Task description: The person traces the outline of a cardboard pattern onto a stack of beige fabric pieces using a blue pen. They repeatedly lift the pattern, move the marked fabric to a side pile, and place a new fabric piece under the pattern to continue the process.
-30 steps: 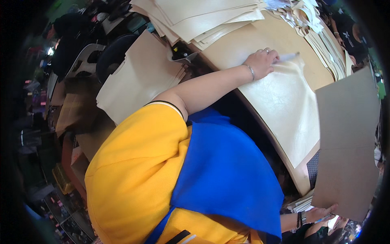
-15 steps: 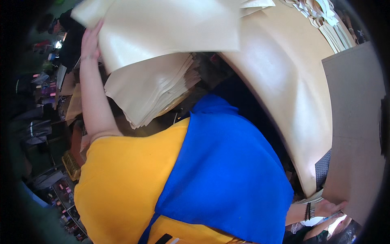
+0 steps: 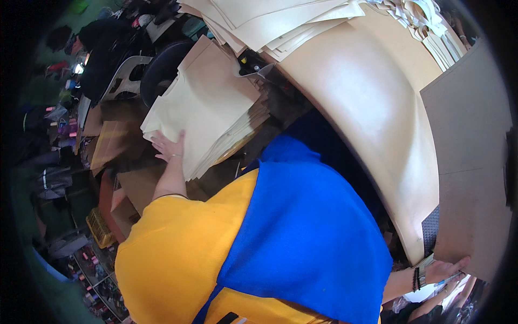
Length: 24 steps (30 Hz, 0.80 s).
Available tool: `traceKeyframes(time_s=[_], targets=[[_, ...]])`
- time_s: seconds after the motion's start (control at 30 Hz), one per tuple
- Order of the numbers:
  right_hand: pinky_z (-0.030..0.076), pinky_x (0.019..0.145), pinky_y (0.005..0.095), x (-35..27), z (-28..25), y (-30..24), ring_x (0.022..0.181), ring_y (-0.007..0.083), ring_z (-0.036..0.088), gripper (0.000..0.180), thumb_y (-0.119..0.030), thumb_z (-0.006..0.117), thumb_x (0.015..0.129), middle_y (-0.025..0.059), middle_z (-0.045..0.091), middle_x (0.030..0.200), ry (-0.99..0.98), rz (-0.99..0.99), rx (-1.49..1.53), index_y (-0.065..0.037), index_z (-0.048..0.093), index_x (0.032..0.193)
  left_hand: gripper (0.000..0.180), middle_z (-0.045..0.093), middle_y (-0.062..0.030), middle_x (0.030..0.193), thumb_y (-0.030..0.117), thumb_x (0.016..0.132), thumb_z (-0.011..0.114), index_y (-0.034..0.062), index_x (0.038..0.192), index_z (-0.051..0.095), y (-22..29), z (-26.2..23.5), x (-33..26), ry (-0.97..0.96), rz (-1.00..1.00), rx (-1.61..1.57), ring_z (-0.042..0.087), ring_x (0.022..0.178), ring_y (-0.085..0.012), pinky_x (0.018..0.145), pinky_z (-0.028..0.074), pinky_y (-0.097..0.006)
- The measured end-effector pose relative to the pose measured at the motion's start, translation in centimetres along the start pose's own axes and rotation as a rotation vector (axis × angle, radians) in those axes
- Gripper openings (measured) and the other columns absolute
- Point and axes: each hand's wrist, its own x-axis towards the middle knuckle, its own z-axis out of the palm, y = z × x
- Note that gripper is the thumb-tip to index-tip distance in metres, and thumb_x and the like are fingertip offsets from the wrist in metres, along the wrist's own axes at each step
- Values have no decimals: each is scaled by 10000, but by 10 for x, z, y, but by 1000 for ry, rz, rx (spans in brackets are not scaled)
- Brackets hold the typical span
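My left hand (image 3: 170, 146) lies with its fingers spread on the top sheet of a stack of cream, leather-like sheets (image 3: 210, 102). At the far right, my right hand (image 3: 443, 270), with bracelets at its wrist, is at the lower corner of a large grey-brown board (image 3: 469, 173). A thin bluish pen-like stick (image 3: 452, 278) shows under its fingers, which appear curled around it. Between the hands, a large glossy tan sheet (image 3: 356, 75) covers the table and droops over its near edge.
More cream sheets (image 3: 270, 24) are piled at the table's far side. Cut strips (image 3: 426, 21) lie at the far right. Cardboard boxes (image 3: 140, 186), a yellow basket (image 3: 100, 229) and a dark round stool seat (image 3: 162, 70) stand at left. Another person's arms (image 3: 456, 294) show at lower right.
My left hand has brought the raised cream sheet down onto the stack, let go of its edge and come nearer. The board at right has shifted slightly; my right hand stays by its corner.
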Motion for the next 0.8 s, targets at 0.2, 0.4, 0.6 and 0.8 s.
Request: traceKeyframes(time_s=[0.2,0.4,0.6,0.8], targets=[[375,1034,431,1,-6,-8,1177,313,511,458,-249,559,955,175,502,1352,21,-4,-45,-34,498,1354,1064,7,-201,1597,764,782,500,156,1549,83,30,15,-20,37,284,137,23,1473,-374,1131,128,-621],[393,1005,438,1,-12,-5,1160,321,514,444,-224,567,945,181,507,1328,6,-8,-87,-41,510,1346,922,34,-163,1607,781,829,372,263,1549,118,60,-3,-18,-142,470,276,3,1484,-329,1123,106,-630],[411,976,445,-2,-21,-2,1144,329,516,432,-198,575,936,188,511,1305,1,-31,-135,-47,522,1338,941,21,-144,1611,834,807,289,289,1549,96,66,-4,-21,-332,114,228,-1,1484,-336,1126,83,-624],[429,947,452,-8,-38,18,1127,336,518,423,-173,583,927,195,516,1281,-45,-227,-440,-54,534,1330,969,31,-172,1605,836,793,332,289,1550,73,67,6,-7,-331,141,201,20,1480,-357,1120,83,-628]])
